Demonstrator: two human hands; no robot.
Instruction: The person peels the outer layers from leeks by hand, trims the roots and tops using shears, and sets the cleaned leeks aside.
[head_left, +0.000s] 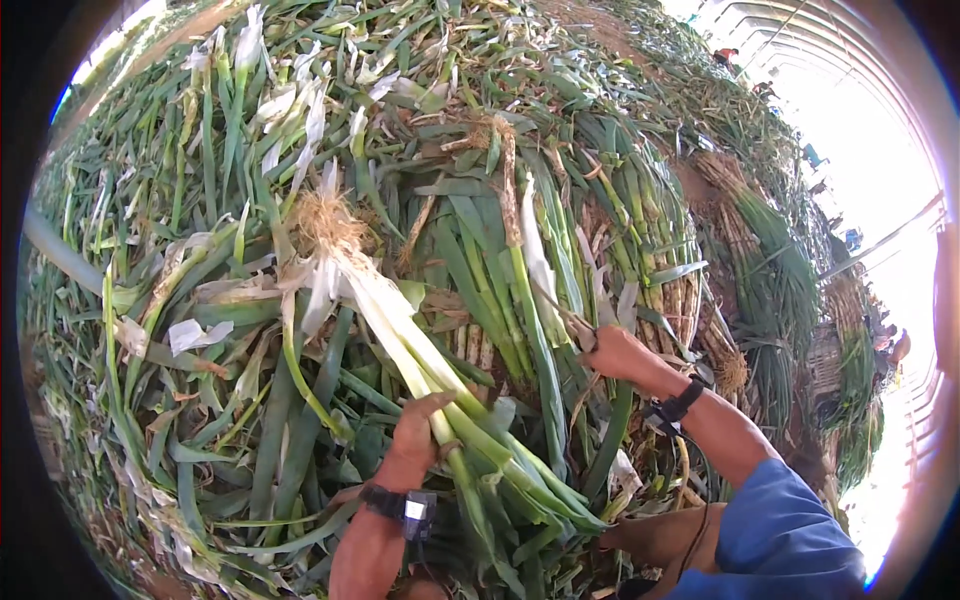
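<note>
My left hand is closed around a few leeks, gripping them where the white stems turn green. Their tangled brown roots point up and away to the left, and the green leaves fan out toward my lap. My right hand is closed on a knife, a small handle with a thin blade slanting up to the left, apart from the held leeks. Just beyond the knife, a dirty unpeeled leek lies among the green leaves.
Stripped leaves and peelings cover the ground all around. Piled leeks lie to the right, with further bundles beyond them. A pale pipe crosses at the far left. Arched ribs of a bright structure rise at the upper right.
</note>
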